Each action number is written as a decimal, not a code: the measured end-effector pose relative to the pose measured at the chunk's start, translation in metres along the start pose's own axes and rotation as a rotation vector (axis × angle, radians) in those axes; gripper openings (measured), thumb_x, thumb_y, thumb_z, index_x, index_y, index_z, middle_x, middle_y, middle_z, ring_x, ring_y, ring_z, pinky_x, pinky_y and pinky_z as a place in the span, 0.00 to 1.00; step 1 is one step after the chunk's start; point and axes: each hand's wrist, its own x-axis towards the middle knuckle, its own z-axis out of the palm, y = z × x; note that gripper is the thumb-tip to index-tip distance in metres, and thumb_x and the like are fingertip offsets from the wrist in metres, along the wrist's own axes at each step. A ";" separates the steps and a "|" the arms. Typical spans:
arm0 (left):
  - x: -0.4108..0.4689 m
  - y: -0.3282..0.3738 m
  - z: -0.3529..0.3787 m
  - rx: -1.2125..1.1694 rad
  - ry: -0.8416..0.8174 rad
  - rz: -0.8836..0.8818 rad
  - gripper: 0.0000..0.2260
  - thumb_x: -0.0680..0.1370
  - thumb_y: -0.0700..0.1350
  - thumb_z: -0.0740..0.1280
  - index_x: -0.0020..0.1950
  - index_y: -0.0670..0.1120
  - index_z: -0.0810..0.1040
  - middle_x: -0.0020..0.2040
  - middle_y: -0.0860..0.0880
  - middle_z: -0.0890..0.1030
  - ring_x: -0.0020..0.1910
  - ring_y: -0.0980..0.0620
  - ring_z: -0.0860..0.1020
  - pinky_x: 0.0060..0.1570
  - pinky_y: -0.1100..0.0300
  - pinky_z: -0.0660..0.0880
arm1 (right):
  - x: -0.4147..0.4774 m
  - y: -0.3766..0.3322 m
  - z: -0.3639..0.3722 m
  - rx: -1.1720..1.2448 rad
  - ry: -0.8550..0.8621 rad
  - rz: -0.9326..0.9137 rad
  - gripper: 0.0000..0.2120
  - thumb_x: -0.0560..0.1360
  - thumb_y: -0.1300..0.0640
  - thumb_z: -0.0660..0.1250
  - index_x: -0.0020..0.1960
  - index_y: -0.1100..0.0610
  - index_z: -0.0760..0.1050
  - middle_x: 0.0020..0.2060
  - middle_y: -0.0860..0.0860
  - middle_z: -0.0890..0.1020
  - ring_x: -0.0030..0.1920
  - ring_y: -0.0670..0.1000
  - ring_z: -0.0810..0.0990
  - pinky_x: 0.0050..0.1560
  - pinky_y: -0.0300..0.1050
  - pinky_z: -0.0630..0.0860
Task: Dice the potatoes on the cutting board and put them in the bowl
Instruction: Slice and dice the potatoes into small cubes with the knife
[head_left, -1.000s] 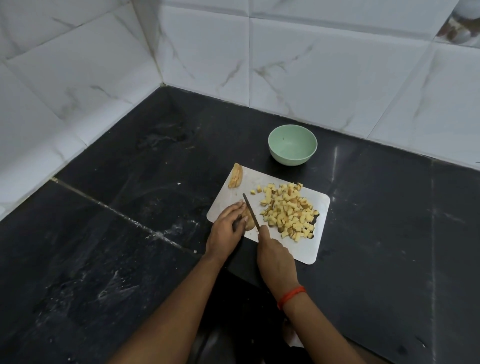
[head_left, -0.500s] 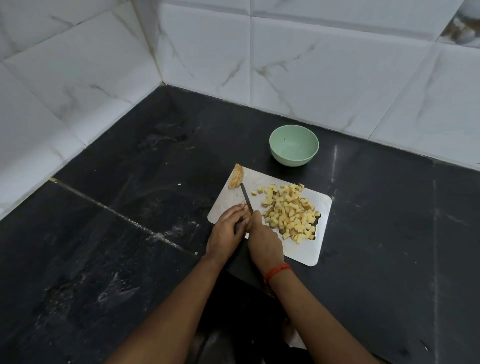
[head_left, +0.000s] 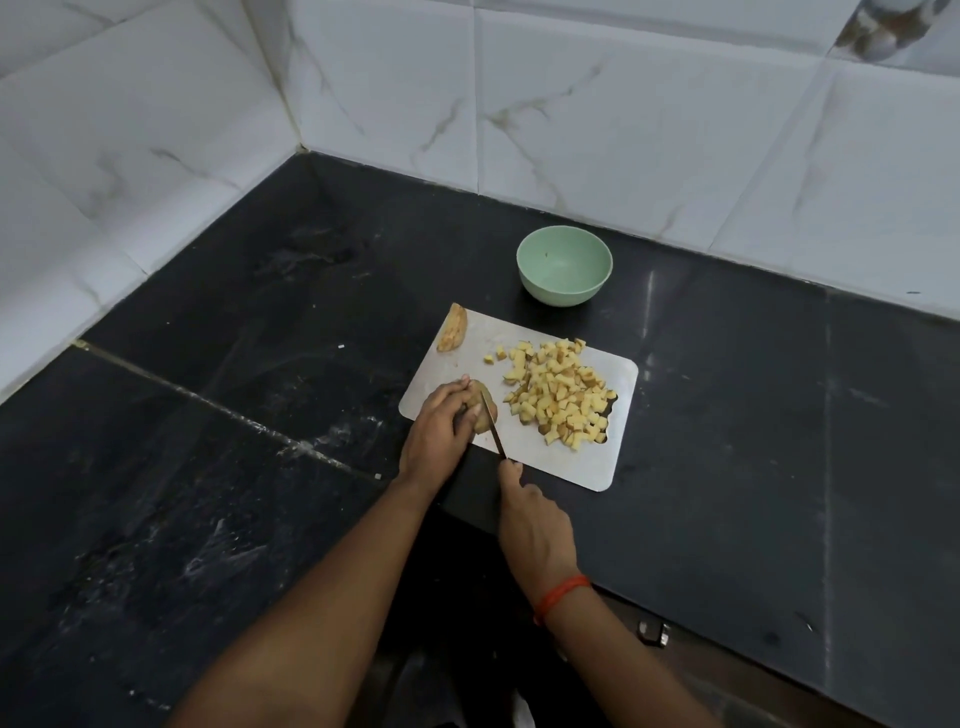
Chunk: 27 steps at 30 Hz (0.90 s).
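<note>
— Since the earlier frames, what has been moved?

— Half a second ago the right hand (head_left: 537, 525) was pressed close to the left one; now it has been drawn back toward the body, and the knife (head_left: 492, 423) is seen with its blade laid across the potato piece (head_left: 483, 413).

— How are the hands closed?

— The left hand (head_left: 439, 434) is curled over the potato piece and holds it down on the cutting board (head_left: 550, 457). The right hand is clenched around the knife handle, which is hidden by the fingers.

— On which relation does the next cut depend?

— The blade runs from the right hand away and a little leftward, and the potato piece lies at its far part, just beside the left fingertips (head_left: 474, 410). The cut, it is judged, must be kept on the right side of those fingertips.

— What else is found around?

— A heap of diced potatoes (head_left: 561, 397) is spread on the right half of the board, near the blade but apart from it. Another uncut slice (head_left: 453, 328) rests at the far left corner. The green bowl (head_left: 564, 265) stands beyond the board on the black counter (head_left: 260, 467) and looks empty; nothing is seen between it and the heap.
</note>
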 end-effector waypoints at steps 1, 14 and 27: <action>0.000 0.002 0.000 0.000 0.002 0.006 0.15 0.83 0.45 0.65 0.69 0.43 0.78 0.70 0.52 0.75 0.69 0.54 0.72 0.70 0.56 0.70 | -0.008 0.001 0.001 -0.002 -0.012 0.001 0.21 0.82 0.63 0.49 0.74 0.57 0.54 0.52 0.56 0.79 0.46 0.56 0.83 0.39 0.48 0.74; -0.005 0.006 -0.003 -0.053 0.105 -0.013 0.16 0.82 0.45 0.68 0.70 0.46 0.78 0.69 0.54 0.76 0.66 0.65 0.69 0.64 0.79 0.60 | 0.021 -0.009 -0.004 0.334 0.262 0.054 0.02 0.84 0.55 0.52 0.56 0.52 0.59 0.40 0.54 0.81 0.37 0.59 0.82 0.33 0.50 0.73; -0.003 0.001 0.000 -0.020 0.080 -0.020 0.15 0.82 0.46 0.67 0.67 0.44 0.81 0.67 0.50 0.79 0.67 0.56 0.75 0.68 0.56 0.73 | 0.050 -0.007 0.010 0.311 0.279 0.002 0.10 0.84 0.55 0.51 0.62 0.57 0.65 0.41 0.55 0.81 0.39 0.60 0.81 0.34 0.50 0.70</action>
